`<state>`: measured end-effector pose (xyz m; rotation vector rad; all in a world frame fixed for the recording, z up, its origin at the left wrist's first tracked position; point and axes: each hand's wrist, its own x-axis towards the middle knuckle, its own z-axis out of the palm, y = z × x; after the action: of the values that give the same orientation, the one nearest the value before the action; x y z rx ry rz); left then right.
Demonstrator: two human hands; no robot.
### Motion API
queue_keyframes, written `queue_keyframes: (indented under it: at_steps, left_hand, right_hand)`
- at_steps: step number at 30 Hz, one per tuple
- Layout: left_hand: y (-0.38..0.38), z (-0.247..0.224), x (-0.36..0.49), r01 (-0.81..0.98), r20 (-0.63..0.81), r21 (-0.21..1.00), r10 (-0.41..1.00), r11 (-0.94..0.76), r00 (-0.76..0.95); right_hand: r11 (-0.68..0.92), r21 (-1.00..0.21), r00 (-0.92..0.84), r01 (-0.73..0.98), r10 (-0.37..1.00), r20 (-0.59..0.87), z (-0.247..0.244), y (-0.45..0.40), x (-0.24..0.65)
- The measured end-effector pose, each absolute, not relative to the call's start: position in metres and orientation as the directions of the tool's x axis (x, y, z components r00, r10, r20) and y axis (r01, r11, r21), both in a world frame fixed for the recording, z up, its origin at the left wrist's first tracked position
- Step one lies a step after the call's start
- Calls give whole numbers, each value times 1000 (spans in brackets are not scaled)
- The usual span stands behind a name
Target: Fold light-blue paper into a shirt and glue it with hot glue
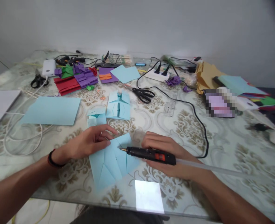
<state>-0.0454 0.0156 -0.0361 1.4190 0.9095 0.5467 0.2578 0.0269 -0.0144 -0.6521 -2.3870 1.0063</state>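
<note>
My right hand (167, 149) is closed around a black hot glue pen (151, 154) with a red switch. A translucent glue stick (198, 165) sticks out of its back. The brass tip points left, just over a folded light blue paper (111, 165). My left hand (93, 141) grips the upper left edge of that paper between thumb and fingers; some fingertips are hidden. Right behind the left hand lies another folded blue piece (97, 116). Beyond it is a blue folded piece (118, 107) with raised slots.
A flat blue sheet (53, 110) and a white cable (41, 133) lie left. Farther back are scissors (143, 94), folded red paper (67, 85), a power strip (158, 74) and a black cord (204, 124). A clear ruler (171, 107) lies right of the scissors.
</note>
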Motion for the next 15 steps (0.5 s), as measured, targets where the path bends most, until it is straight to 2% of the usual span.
queue_keyframes:
  at_steps: [8,15]
  left_hand:
    - [8,-32,-35,204,-227,970,790,132,570]
    - [6,-27,-33,235,-233,965,797,118,558]
  right_hand:
    - [689,-677,-753,260,584,305,-25,23,252]
    - [711,-652,-769,262,562,305,-27,24,248]
